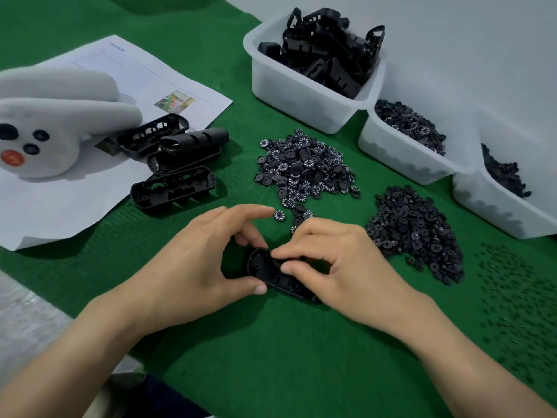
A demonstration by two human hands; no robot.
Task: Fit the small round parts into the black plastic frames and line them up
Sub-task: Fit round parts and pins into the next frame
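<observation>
Black frame (262, 269) pinched btwn left hand (193, 267) & right hand (330, 263).

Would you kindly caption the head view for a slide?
The left hand and right hand grip a black frame over the green mat, beside piles of small round parts and white bins.

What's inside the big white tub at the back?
The tub is heaped with black plastic frames, and some poke up above its rim. Whatever lies at the bottom is covered by the pile and the cloudy wall.
</observation>
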